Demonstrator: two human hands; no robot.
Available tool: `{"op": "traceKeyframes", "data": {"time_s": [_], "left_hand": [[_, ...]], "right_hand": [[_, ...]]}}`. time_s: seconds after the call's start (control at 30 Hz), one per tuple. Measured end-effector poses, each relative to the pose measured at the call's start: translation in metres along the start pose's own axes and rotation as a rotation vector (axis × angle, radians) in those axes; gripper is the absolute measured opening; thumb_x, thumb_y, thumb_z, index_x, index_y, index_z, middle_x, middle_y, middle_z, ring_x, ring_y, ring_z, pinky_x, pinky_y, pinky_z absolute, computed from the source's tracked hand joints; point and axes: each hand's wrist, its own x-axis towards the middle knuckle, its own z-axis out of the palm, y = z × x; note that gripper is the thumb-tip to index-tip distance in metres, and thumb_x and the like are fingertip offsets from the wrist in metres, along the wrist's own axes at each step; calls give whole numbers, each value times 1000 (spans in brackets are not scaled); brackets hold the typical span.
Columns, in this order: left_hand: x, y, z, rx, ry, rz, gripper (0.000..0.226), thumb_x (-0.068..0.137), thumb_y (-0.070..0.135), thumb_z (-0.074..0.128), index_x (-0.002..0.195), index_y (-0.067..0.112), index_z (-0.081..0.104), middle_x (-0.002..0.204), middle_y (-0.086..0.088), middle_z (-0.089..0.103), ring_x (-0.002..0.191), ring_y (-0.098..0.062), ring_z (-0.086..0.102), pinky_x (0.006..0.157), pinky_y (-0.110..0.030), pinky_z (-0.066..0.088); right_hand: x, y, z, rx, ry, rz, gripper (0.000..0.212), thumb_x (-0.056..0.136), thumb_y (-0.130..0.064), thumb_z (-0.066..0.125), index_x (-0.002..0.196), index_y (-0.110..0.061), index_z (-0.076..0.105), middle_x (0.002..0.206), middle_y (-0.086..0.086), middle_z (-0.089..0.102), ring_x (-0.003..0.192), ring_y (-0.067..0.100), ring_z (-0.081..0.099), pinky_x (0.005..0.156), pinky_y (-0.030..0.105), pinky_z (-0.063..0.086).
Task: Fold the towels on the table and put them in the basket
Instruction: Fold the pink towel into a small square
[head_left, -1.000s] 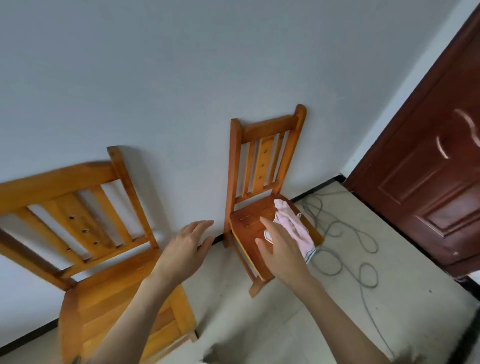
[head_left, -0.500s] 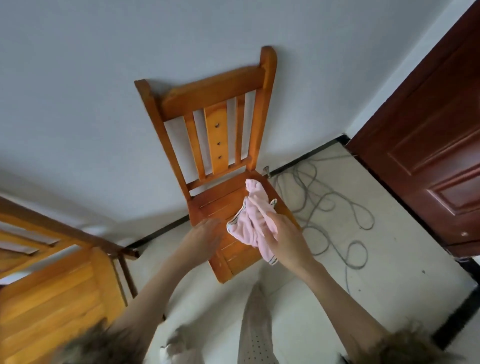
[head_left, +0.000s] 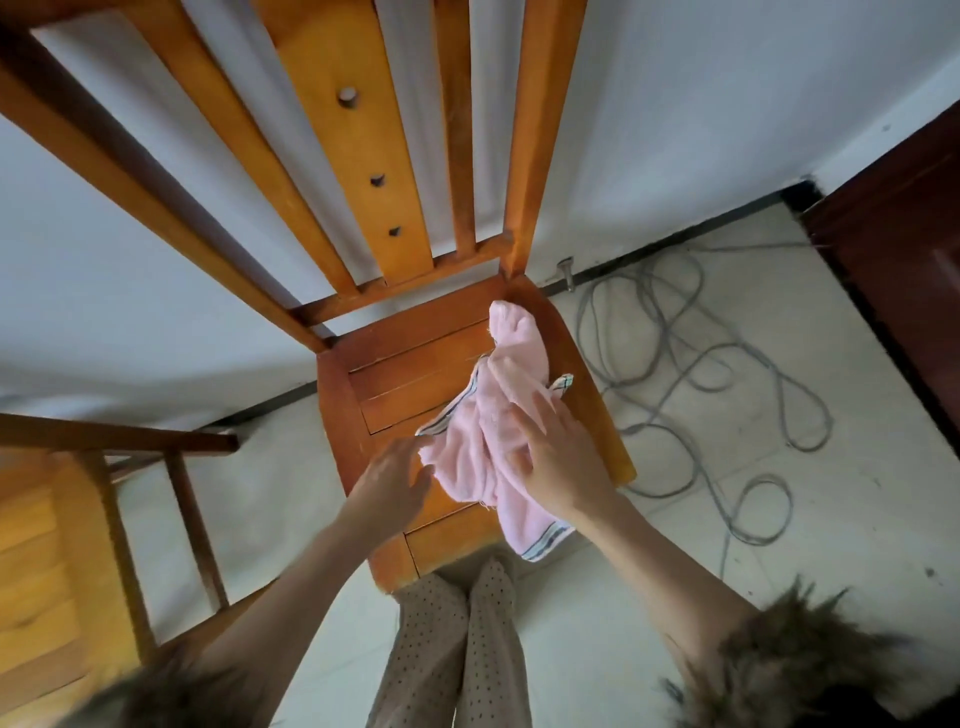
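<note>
A crumpled pink towel (head_left: 491, 431) with striped ends lies on the seat of a wooden chair (head_left: 410, 374), one end hanging over the seat's front edge. My right hand (head_left: 556, 457) lies on the towel's right half with the thumb curled into the cloth, gripping it. My left hand (head_left: 395, 480) is just left of the towel, fingers straight, fingertips touching its left edge. No basket or table is in view.
A second wooden chair (head_left: 57, 545) stands at the left. Grey cable (head_left: 691, 364) lies looped on the tiled floor to the right of the chair. A dark red door (head_left: 904, 249) is at the far right. My legs (head_left: 457, 639) stand against the seat's front.
I have come much closer to the chair. My right hand has slid down onto the towel's middle and my left hand has reached its left edge.
</note>
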Motion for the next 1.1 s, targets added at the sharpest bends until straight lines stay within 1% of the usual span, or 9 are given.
{"op": "traceKeyframes", "data": {"time_s": [0.1,0.23,0.37,0.57,0.7,0.8,0.93,1.03,1.1], "left_hand": [[47,-18,15,21,73,1,45,97,24,47,140,24,36,148,0,36,135,-21,36,108,-37,32],[98,-23,34,57,65,16,50,97,19,44,145,16,28,149,-6,33,137,-24,28,111,-39,25],[137,-1,46,101,95,-7,42,98,21,43,139,12,39,143,-7,42,134,-27,27,110,-40,25],[137,15,41,-12,125,-35,25,95,19,50,114,9,63,117,-8,65,113,-25,55,97,-40,43],[110,31,12,-44,171,59,18,96,19,46,102,10,60,85,-1,61,70,-15,55,66,-26,42],[81,52,-23,5,153,222,13,96,20,48,94,15,60,75,5,56,70,-19,57,62,-23,38],[36,93,-74,100,125,404,17,94,22,53,102,17,67,73,16,51,69,-6,53,63,-2,36],[-2,122,-113,121,182,485,16,92,20,55,98,16,69,76,16,52,67,4,53,66,2,35],[-31,136,-139,106,230,541,15,91,18,57,98,14,70,80,15,56,64,13,49,63,0,36]], "right_hand": [[27,12,37,-23,-26,-14,57,97,-47,31,148,-29,14,158,3,8,145,23,9,114,44,25],[34,25,70,85,60,-89,54,89,-29,58,137,-10,44,145,16,40,134,33,38,96,44,49],[33,35,84,149,135,-172,51,90,-32,49,136,-9,47,140,15,47,131,34,42,96,42,48],[36,43,80,245,-24,-83,48,95,-29,42,142,-26,35,156,-3,20,144,15,16,111,38,33],[40,39,47,365,66,51,26,93,-31,48,114,-21,58,123,-5,58,118,13,51,102,40,41],[42,33,4,475,173,130,34,93,-33,50,123,-17,49,120,-3,58,107,13,56,85,23,46],[43,15,-68,473,158,-181,44,95,-23,48,138,-19,40,142,1,42,130,18,39,105,33,38],[32,-7,-119,516,143,-326,15,93,-14,49,100,-13,62,104,2,62,102,20,56,89,37,49],[19,-23,-149,586,108,-309,11,92,-17,53,97,-14,62,100,0,65,97,15,59,81,24,50]]}}
